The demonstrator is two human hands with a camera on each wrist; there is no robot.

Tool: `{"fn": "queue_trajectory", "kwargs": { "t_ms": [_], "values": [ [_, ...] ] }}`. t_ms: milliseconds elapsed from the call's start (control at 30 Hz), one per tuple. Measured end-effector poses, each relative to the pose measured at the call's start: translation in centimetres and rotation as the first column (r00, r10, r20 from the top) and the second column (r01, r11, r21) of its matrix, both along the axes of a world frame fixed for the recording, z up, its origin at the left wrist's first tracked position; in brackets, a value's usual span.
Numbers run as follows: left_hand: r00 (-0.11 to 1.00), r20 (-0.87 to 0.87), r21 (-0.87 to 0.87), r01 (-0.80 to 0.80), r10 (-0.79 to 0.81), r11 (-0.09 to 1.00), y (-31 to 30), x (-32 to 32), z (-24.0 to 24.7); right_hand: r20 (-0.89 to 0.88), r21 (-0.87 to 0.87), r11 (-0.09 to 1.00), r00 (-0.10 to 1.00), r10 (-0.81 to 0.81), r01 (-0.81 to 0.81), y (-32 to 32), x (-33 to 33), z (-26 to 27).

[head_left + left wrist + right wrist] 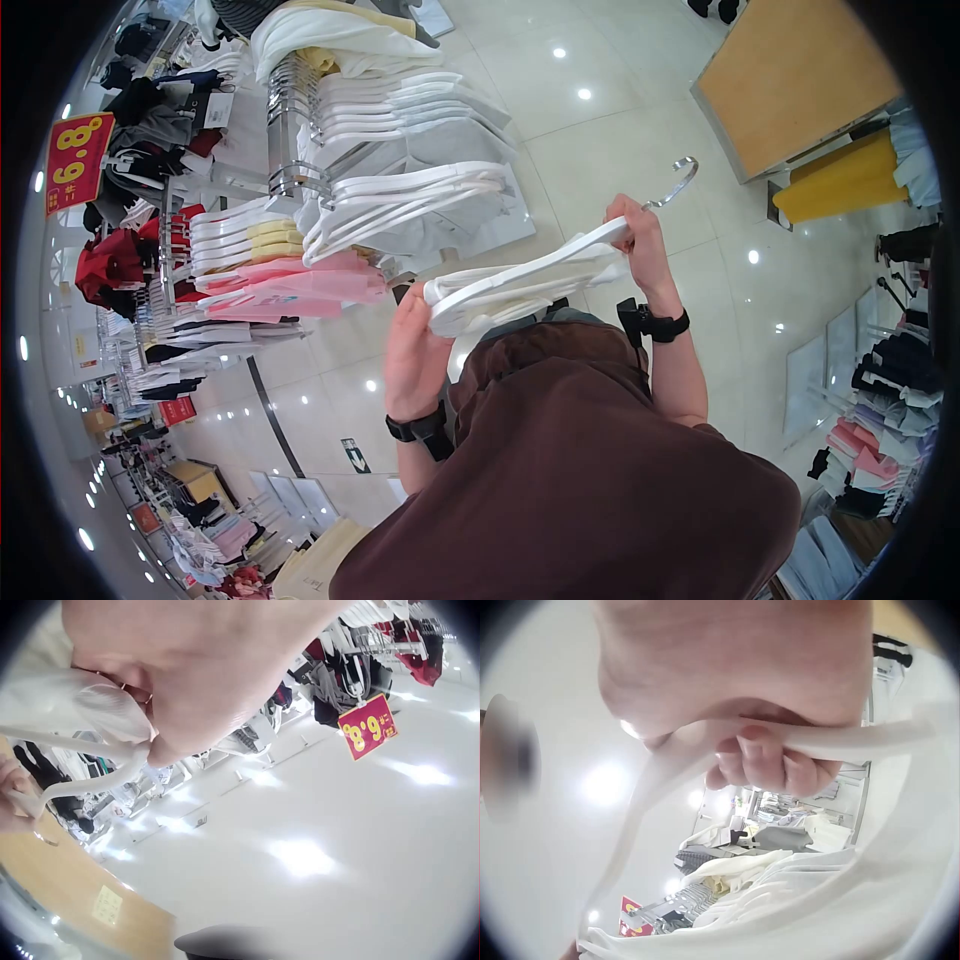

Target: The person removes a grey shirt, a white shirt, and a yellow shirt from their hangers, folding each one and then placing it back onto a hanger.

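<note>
In the head view a white clothes hanger (545,268) with a metal hook (683,178) is held out in front of the body, a white garment (500,305) draped on it. My right hand (638,245) grips the hanger near the base of the hook, its fingers curled round the bar in the right wrist view. At the opposite end, my left hand (412,345) pinches the hanger's tip together with the garment. From the left wrist, the hand (195,667) covers part of this end, and the bent hanger arm runs off toward the right hand.
To the left stands a metal rack (285,140) with white garments (415,205) on hangers, and pink garments (290,285) hang beside it. A red price sign (80,162) is beyond. At upper right is a wooden panel (800,80) with a yellow garment (845,180) near it.
</note>
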State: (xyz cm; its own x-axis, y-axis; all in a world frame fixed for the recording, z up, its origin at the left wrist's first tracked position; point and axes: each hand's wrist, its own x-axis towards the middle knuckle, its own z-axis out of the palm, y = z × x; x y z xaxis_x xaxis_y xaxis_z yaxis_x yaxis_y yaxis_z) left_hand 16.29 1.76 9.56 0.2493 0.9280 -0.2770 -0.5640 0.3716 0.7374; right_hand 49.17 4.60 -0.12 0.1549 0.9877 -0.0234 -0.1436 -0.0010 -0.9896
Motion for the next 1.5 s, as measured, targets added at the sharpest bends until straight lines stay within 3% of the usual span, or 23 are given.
{"fn": "queue_trajectory", "kwargs": {
  "t_ms": [67, 133, 167, 233, 267, 333, 400, 433, 500, 600, 667, 700, 767, 900, 1000, 1033, 1100, 1133, 1167, 1233, 1300, 1367, 1500],
  "values": [
    [0.999, -0.035, 0.054, 0.021, -0.019, 0.998, 0.1, -0.1, -1.0, 0.046, -0.006, 1.0, 0.999, -0.011, 0.011, -0.3, 0.0, 0.7],
    [0.95, -0.302, 0.143, -0.039, 0.081, 0.989, 0.3, 0.1, -1.6, 0.09, -0.009, 1.0, 0.996, -0.017, 0.018, -0.4, 0.0, 1.2],
    [0.95, -0.302, 0.144, -0.041, 0.083, 0.989, 0.4, 0.2, -1.7, 0.088, -0.031, 0.998, 0.995, -0.045, 0.047, -0.5, 0.0, 1.3],
    [0.693, -0.688, 0.287, -0.016, 0.217, 0.958, 0.8, 0.6, -1.8, 0.088, -0.056, 0.995, 0.993, -0.078, 0.083, -0.7, 0.2, 0.7],
    [0.694, -0.687, 0.286, -0.013, 0.214, 0.958, 1.0, 0.9, -1.8, 0.094, -0.035, 0.993, 0.989, -0.111, 0.115, -0.6, 0.3, -0.4],
    [0.389, -0.85, 0.416, 0.08, 0.356, 0.906, 1.2, 1.8, -1.5, 0.099, -0.015, 0.989, 0.985, -0.143, 0.145, -0.7, 0.1, -0.7],
    [0.367, -0.848, 0.451, 0.119, 0.383, 0.885, 1.3, 2.6, -2.1, 0.281, 0.158, 0.984, 0.951, -0.129, 0.086, -0.8, -1.3, 1.5],
    [0.346, -0.844, 0.484, 0.158, 0.41, 0.861, 1.2, 3.0, -2.4, 0.282, 0.158, 0.984, 0.951, -0.129, 0.087, -1.0, -1.9, 2.6],
    [0.325, -0.846, 0.497, 0.195, 0.422, 0.846, 1.0, 3.7, -2.3, 0.391, -0.051, 0.996, 0.916, 0.085, -0.071, -1.4, -3.0, 4.7],
    [0.333, -0.859, 0.476, 0.237, 0.39, 0.847, 1.0, 4.3, -1.8, 0.447, -0.038, 0.983, 0.877, 0.178, -0.181, -1.0, -4.3, 5.9],
    [0.291, -0.935, 0.3, 0.343, 0.204, 0.89, 1.0, 4.2, -0.7, 0.421, -0.025, 0.983, 0.89, 0.177, -0.184, -1.0, -4.3, 6.7],
    [0.291, -0.934, 0.303, 0.339, 0.207, 0.891, 1.1, 4.1, -0.2, 0.394, -0.015, 0.983, 0.902, 0.174, -0.183, -0.9, -4.4, 7.0],
    [0.119, -0.823, 0.537, 0.482, 0.555, 0.692, 1.4, 3.6, 0.4, 0.408, 0.005, 0.979, 0.894, 0.184, -0.204, -0.8, -4.1, 7.4],
    [0.112, -0.837, 0.494, 0.577, 0.536, 0.651, 2.2, 2.4, -0.9, 0.384, -0.031, 0.955, 0.879, 0.283, -0.294, -1.0, -4.4, 8.2],
    [0.096, -0.855, 0.459, 0.596, 0.509, 0.659, 2.6, 0.6, -3.0, 0.327, 0.062, 0.942, 0.898, 0.294, -0.33, -1.0, -4.3, 9.5],
    [0.06, -0.871, 0.436, 0.551, 0.487, 0.711, 2.5, 0.2, -2.6, 0.329, 0.061, 0.942, 0.898, 0.293, -0.329, -1.0, -3.9, 10.2],
    [0.028, -0.886, 0.413, 0.503, 0.463, 0.759, 2.2, -1.2, -2.3, 0.398, -0.012, 0.979, 0.898, 0.19, -0.203, -0.9, -2.2, 11.2],
    [0.062, -0.887, 0.434, 0.45, 0.458, 0.78, 2.2, -2.0, -2.4, 0.518, 0.053, 0.987, 0.849, 0.102, -0.151, -0.7, -1.3, 10.1],
    [0.097, -0.885, 0.454, 0.395, 0.455, 0.799, 2.2, -2.7, -2.3, 0.522, 0.055, 0.987, 0.847, 0.101, -0.151, -0.8, -0.7, 9.4],
    [0.106, -0.875, 0.478, 0.358, 0.473, 0.802, 1.9, -3.5, -1.5, 0.753, 0.055, 0.992, 0.658, 0.033, -0.113, -0.7, 0.2, 8.2],
    [0.143, -0.891, 0.454, 0.286, 0.431, 0.844, 1.7, -4.2, -1.1, 0.73, 0.028, 0.989, 0.679, 0.08, -0.147, -0.9, 0.0, 7.2],
    [0.109, -0.906, 0.423, 0.275, 0.409, 0.863, 1.4, -4.7, -0.8, 0.606, -0.058, 0.984, 0.778, 0.167, -0.166, -1.4, -0.6, 6.9],
    [0.088, -0.931, 0.366, 0.26, 0.356, 0.894, 0.8, -4.6, 0.7, 0.525, -0.071, 0.984, 0.833, 0.176, -0.163, -1.5, -1.2, 7.5]
  ]
}}
